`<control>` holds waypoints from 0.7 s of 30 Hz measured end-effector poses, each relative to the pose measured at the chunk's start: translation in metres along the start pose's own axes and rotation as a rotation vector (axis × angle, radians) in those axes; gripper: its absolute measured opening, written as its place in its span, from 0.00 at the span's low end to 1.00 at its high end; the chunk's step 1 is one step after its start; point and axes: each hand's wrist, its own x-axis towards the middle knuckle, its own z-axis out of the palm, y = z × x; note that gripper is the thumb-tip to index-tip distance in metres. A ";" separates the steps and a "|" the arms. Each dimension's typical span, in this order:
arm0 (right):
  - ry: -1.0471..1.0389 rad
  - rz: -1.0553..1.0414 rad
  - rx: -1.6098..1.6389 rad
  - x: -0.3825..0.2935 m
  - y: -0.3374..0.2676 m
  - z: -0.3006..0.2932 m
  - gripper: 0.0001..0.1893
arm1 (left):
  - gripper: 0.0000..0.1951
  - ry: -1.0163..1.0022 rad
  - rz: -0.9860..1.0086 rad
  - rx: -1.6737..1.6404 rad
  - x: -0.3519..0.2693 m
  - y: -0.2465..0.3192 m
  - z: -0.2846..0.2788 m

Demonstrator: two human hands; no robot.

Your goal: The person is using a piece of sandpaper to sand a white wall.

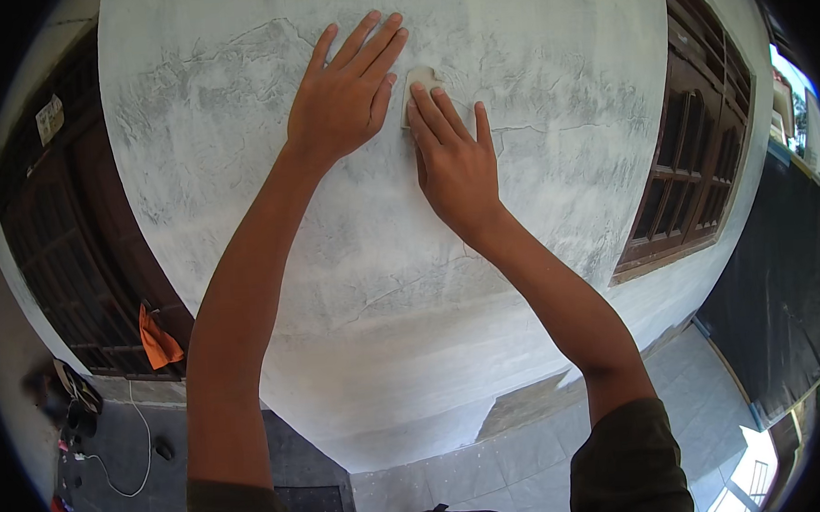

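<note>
A rough, patchy white plastered wall [380, 223] with cracks and grey smears fills the middle of the view. High on it, my left hand [346, 96] lies with its fingers spread, holding nothing. To its right, my right hand [453, 149] presses a small pale flat piece [423, 76], perhaps a scraper or sanding sheet, against the plaster. Three fingers lie over this piece, and the little finger stands apart. The palm side of each hand is hidden.
A dark wooden door [68, 239] with an orange cloth [157, 339] stands left; a wooden-framed window [690, 151] is right. A white cable [145, 437] and a dark mat [312, 511] lie on the floor. A black sheet [766, 286] hangs at far right.
</note>
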 end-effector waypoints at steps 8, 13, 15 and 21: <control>-0.009 -0.014 -0.075 0.004 -0.014 0.008 0.20 | 0.26 0.010 -0.005 -0.052 -0.002 -0.003 0.002; 0.124 0.099 -0.087 0.056 0.043 -0.003 0.19 | 0.26 0.048 -0.017 -0.110 0.009 0.017 0.010; 0.094 0.098 -0.080 0.056 0.041 0.000 0.20 | 0.26 0.060 -0.020 -0.123 0.009 0.014 0.012; 0.044 0.039 -0.062 0.037 0.017 -0.004 0.21 | 0.26 0.029 -0.032 -0.071 0.007 0.008 0.003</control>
